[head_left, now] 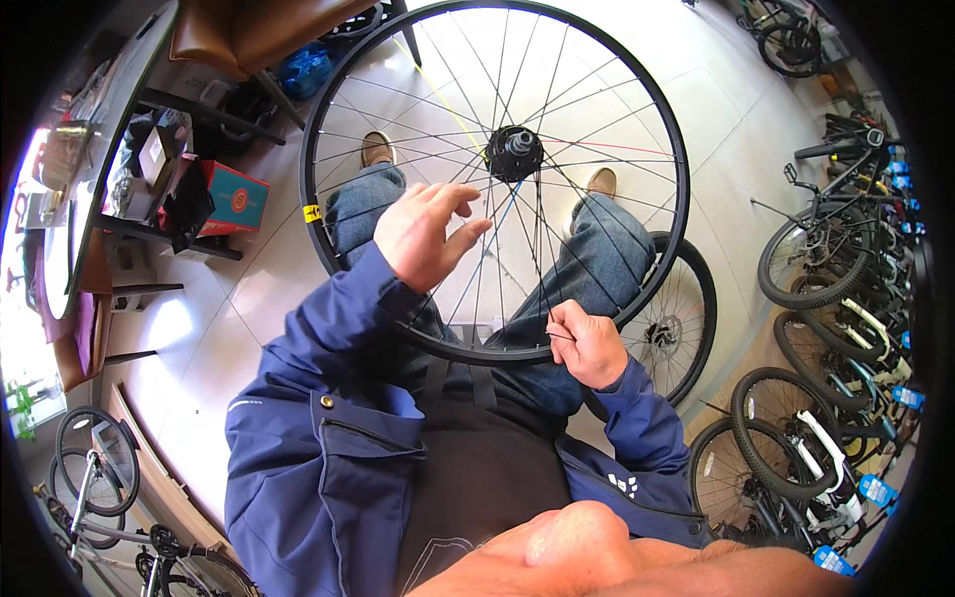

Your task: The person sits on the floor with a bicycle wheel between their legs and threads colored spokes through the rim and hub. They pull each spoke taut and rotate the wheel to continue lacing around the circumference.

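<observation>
A black spoked bicycle wheel rim (679, 169) lies across my legs, its hub (515, 152) in the upper middle, with mostly dark spokes and a few yellow, red and blue lines among them. My left hand (430, 227) hovers over the left-lower spokes below the hub, thumb and fingers apart and slightly bent. My right hand (585, 341) is closed on a thin dark spoke (553, 334) at the lower right of the wheel, beside the rim. A second wheel (704, 318) with a disc rotor stands behind the right side of my legs.
Several bicycles (811, 249) line the right edge, and more stand at lower left (95, 458). At left are a dark desk (119, 109), a teal-and-red box (234, 197), a blue bag (303, 70) and brown chairs (219, 35). A tiled floor (244, 298) surrounds me.
</observation>
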Action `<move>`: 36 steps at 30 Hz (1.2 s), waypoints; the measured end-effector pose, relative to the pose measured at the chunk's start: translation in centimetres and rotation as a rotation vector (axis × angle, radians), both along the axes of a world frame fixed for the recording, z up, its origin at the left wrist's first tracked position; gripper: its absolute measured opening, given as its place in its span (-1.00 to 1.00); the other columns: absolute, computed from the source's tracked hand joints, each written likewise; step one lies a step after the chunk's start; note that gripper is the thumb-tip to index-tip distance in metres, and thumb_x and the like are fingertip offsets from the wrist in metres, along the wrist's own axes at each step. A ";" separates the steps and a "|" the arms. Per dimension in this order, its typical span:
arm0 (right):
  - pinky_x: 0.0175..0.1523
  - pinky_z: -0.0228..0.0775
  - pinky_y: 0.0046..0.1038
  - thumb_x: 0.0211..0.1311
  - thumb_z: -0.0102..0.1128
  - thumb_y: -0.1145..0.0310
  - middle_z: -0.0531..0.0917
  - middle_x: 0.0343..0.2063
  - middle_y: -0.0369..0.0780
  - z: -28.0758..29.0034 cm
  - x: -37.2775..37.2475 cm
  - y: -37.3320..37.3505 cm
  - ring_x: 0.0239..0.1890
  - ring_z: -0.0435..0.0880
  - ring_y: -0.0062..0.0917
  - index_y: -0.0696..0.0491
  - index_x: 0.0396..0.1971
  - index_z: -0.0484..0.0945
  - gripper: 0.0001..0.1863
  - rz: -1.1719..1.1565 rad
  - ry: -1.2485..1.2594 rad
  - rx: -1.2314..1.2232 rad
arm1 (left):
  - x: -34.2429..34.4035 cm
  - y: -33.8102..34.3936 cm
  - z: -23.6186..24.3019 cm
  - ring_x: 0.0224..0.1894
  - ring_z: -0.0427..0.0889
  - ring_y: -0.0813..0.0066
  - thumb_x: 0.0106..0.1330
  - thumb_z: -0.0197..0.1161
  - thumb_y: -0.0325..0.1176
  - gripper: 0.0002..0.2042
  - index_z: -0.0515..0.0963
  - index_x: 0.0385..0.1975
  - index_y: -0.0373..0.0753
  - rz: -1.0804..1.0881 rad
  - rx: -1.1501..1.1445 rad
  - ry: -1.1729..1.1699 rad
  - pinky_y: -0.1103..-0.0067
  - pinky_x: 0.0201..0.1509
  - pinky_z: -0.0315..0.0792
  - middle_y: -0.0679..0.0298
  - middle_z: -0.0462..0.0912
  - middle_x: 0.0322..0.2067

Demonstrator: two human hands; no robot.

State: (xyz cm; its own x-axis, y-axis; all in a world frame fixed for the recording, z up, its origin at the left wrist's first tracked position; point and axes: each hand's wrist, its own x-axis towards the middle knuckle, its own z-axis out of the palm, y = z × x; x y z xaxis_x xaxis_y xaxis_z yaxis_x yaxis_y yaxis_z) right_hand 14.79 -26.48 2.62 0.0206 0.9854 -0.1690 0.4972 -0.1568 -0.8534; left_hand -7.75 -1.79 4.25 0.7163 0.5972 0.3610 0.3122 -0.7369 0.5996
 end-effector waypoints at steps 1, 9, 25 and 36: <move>-0.33 0.58 -0.44 0.63 0.22 0.54 0.64 -0.56 -0.25 0.1 0.0 0.0 -0.52 0.77 -0.51 0.13 -0.12 0.50 -0.93 -0.006 0.005 0.000 | 0.3 -1.1 -0.4 -0.25 0.81 0.23 0.48 0.56 -0.29 -0.63 0.70 0.19 -0.28 0.063 -0.082 -0.005 0.40 -0.14 0.67 0.12 0.83 -0.17; -0.28 0.58 -0.48 0.64 0.22 0.50 0.69 -0.54 -0.26 1.2 0.9 -0.1 -0.48 0.76 -0.60 0.15 -0.12 0.58 -0.95 -0.107 0.049 -0.071 | 1.4 -2.9 -3.9 -0.37 0.80 0.13 0.50 0.53 -0.11 -0.58 0.53 0.15 -0.18 0.090 -0.455 0.102 0.25 -0.28 0.59 0.27 0.76 -0.41; -0.03 0.64 -0.54 0.54 0.40 0.51 0.90 -0.21 -0.22 3.2 9.7 1.8 -0.18 0.81 -0.66 0.23 0.05 0.84 -0.79 -0.132 0.112 -0.312 | 1.1 -3.2 -4.1 -0.62 0.59 0.33 0.53 0.49 -0.30 -0.79 0.64 -0.09 -0.27 0.026 -0.359 0.037 0.41 -0.46 0.41 0.21 0.57 -0.63; -0.05 0.69 -0.51 0.41 0.51 0.52 0.88 -0.33 -0.22 6.2 11.0 4.7 -0.27 0.81 -0.68 0.21 -0.10 0.85 -0.86 0.020 0.016 -0.405 | 1.3 -3.4 -3.8 -0.63 0.44 0.49 0.54 0.47 -0.34 -0.84 0.63 -0.14 -0.25 0.057 -0.447 0.059 0.47 -0.48 0.32 0.29 0.46 -0.65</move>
